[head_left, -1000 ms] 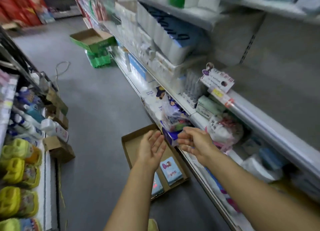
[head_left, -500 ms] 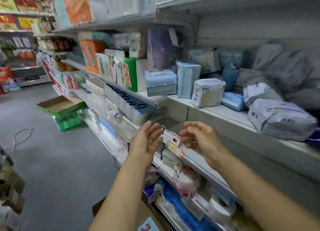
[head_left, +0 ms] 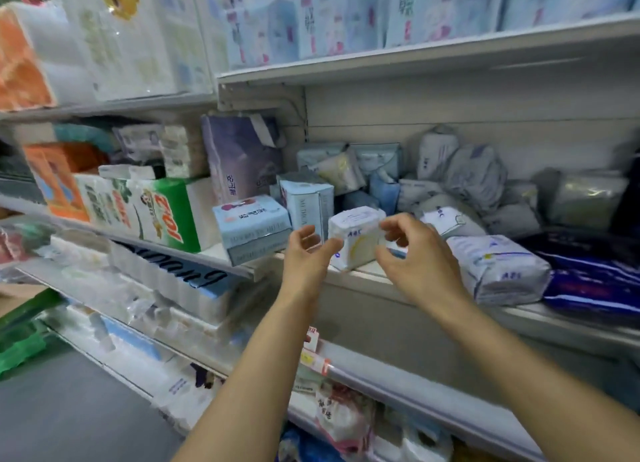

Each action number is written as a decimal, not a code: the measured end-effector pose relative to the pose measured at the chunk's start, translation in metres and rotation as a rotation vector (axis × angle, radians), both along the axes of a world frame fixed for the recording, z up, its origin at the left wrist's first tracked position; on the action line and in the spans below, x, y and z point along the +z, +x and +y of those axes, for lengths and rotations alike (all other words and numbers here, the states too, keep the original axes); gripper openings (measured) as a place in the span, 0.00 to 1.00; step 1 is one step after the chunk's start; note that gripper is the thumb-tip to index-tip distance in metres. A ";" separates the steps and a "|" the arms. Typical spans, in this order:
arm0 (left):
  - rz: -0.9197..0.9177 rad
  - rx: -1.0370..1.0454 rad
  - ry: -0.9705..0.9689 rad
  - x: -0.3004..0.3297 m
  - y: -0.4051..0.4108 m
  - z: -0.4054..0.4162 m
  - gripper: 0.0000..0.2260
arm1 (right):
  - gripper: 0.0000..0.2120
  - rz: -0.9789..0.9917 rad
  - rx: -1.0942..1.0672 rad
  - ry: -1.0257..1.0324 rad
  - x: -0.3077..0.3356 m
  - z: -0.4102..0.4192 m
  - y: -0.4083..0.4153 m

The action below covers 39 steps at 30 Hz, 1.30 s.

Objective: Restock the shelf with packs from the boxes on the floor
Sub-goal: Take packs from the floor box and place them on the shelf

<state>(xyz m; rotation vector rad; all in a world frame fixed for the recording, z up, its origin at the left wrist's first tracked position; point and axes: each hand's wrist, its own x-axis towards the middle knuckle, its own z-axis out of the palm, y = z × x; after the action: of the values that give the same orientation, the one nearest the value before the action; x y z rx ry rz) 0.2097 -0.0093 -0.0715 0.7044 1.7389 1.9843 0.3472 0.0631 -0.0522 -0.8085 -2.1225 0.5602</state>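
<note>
head view has swung up from the floor box to the middle shelf (head_left: 360,278); both hands, left (head_left: 304,257) and right (head_left: 415,257), now flank a small white pack (head_left: 356,240) at its edge, fingers loosely curled (gripping nothing), likely straightening stock.

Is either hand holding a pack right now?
No, the left hand and right hand flank the small white pack on the shelf edge, fingers loosely curled, neither visibly closed on it.

Your left hand (head_left: 306,258) and right hand (head_left: 417,267) are bare, forearms uncovered, no sleeves, gloves or jewellery showing.
</note>
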 end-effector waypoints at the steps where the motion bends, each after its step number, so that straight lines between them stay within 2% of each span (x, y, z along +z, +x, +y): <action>1: 0.059 -0.005 -0.031 -0.001 -0.001 0.009 0.27 | 0.18 -0.089 -0.109 0.131 0.004 0.006 0.007; 2: 0.102 -0.004 -0.054 -0.004 -0.003 0.017 0.31 | 0.24 -0.180 -0.209 0.229 0.008 0.013 0.014; 4: 0.157 -0.008 -0.101 -0.011 -0.009 0.035 0.38 | 0.37 -0.351 -0.380 0.237 0.015 0.029 0.032; 6: 0.164 0.001 -0.125 -0.019 -0.011 0.049 0.46 | 0.47 -0.494 -0.491 0.090 0.021 0.043 0.049; 8: 0.168 0.024 -0.122 -0.027 -0.009 0.061 0.48 | 0.51 -0.620 -0.558 -0.053 0.024 0.053 0.062; 12: 0.303 0.155 -0.136 -0.035 -0.003 0.076 0.45 | 0.55 -0.747 -0.522 -0.238 0.021 0.061 0.070; 16: 0.430 0.230 -0.188 -0.036 -0.004 0.077 0.42 | 0.52 -0.754 -0.548 -0.220 0.019 0.061 0.067; 19: 0.480 0.203 -0.099 -0.036 -0.004 0.075 0.37 | 0.48 -0.728 -0.570 -0.224 0.019 0.057 0.066; 21: 0.438 0.151 0.017 -0.035 -0.001 0.073 0.34 | 0.47 -0.713 -0.581 -0.221 0.019 0.054 0.066; 24: 0.248 0.062 0.158 -0.032 0.009 0.064 0.30 | 0.47 -0.690 -0.573 -0.209 0.020 0.046 0.067; 28: -0.008 -0.061 0.275 -0.025 0.027 0.052 0.27 | 0.45 -0.571 -0.543 -0.154 0.019 0.032 0.076; 31: -0.153 -0.151 0.268 -0.023 0.051 0.041 0.23 | 0.44 -0.360 -0.510 -0.163 0.018 0.021 0.101; 36: -0.311 -0.280 0.224 -0.025 0.114 0.027 0.20 | 0.38 0.118 -0.411 -0.391 0.012 0.004 0.184; 39: -0.403 -0.416 0.198 -0.025 0.177 0.024 0.17 | 0.35 0.339 -0.411 -0.487 0.003 -0.010 0.252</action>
<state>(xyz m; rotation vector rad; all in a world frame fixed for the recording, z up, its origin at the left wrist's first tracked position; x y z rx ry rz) 0.3866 0.0146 -0.0963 0.6145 1.0752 1.8571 0.5989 0.0529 -0.0494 -1.2777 -1.4694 0.9288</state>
